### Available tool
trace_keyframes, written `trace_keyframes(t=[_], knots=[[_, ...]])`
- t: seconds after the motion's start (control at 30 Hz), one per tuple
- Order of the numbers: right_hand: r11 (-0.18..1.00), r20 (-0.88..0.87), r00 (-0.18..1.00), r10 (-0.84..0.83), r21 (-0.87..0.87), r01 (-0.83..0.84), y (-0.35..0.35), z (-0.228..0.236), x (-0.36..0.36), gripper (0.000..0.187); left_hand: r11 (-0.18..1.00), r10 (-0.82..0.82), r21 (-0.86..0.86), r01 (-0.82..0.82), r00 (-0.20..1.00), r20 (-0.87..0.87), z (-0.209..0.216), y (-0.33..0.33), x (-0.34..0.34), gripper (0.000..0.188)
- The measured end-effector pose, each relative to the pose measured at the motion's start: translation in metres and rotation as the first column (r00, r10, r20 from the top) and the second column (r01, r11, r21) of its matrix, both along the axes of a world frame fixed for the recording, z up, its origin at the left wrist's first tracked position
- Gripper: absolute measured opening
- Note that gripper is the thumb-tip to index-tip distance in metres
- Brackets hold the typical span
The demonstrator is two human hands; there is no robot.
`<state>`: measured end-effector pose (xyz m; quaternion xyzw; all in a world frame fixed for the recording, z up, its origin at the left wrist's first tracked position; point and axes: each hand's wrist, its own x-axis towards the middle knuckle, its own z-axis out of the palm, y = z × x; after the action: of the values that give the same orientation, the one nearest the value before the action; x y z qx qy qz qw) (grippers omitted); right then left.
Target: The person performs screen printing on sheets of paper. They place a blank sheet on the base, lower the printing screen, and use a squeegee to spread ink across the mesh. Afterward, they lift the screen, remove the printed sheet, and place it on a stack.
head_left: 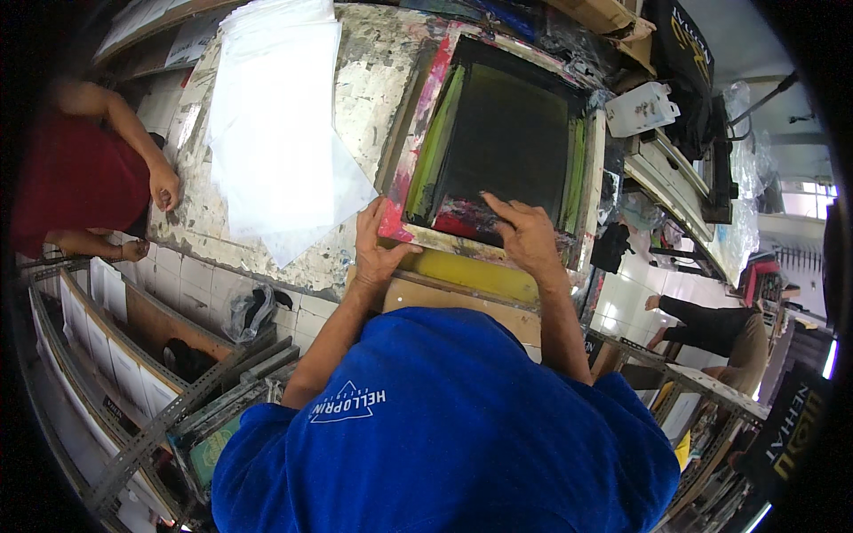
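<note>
Screen frame (498, 142) sits centre frame; I keep my left hand (378, 249) gripping its lower-left corner, right hand (524, 235) fingers spread flat, pressing evenly so nothing shifts

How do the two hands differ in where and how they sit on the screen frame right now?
The left hand grips the near left corner of the screen frame, thumb on the ink-stained wooden edge; the right hand reaches over the near edge into the frame. The left hand's fingers curl around the wood; the right hand's spread flatter, pressing near the red ink smear. Both are bare and rest on the frame's near side.
</note>
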<state>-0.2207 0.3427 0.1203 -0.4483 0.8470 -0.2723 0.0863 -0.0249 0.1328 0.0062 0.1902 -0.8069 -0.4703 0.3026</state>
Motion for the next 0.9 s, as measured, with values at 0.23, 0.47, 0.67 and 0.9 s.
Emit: trace_keyframes(t=[0.23, 0.47, 0.67, 0.9], knots=[[0.945, -0.165, 0.984, -0.063, 0.307, 0.112, -0.011, -0.032, 0.011, 0.08, 0.996, 0.044, -0.08, -0.036, 0.993, 0.105, 0.009, -0.003, -0.001, 0.093], [0.979, -0.261, 0.953, -0.152, 0.09, 0.181, -0.035, -0.071, -0.061, 0.088, 0.998, 0.038, -0.047, -0.03, 0.987, 0.158, -0.001, -0.003, 0.003, 0.085], [0.973, -0.377, 0.907, -0.188, 0.055, 0.224, -0.082, -0.078, -0.167, 0.09, 0.999, 0.023, -0.045, -0.016, 0.988, 0.156, 0.006, -0.004, 0.008, 0.087], [0.979, -0.4, 0.902, -0.161, 0.054, 0.198, -0.122, -0.078, -0.265, 0.086, 0.999, 0.016, -0.04, -0.011, 0.991, 0.134, 0.001, -0.007, 0.006, 0.089]])
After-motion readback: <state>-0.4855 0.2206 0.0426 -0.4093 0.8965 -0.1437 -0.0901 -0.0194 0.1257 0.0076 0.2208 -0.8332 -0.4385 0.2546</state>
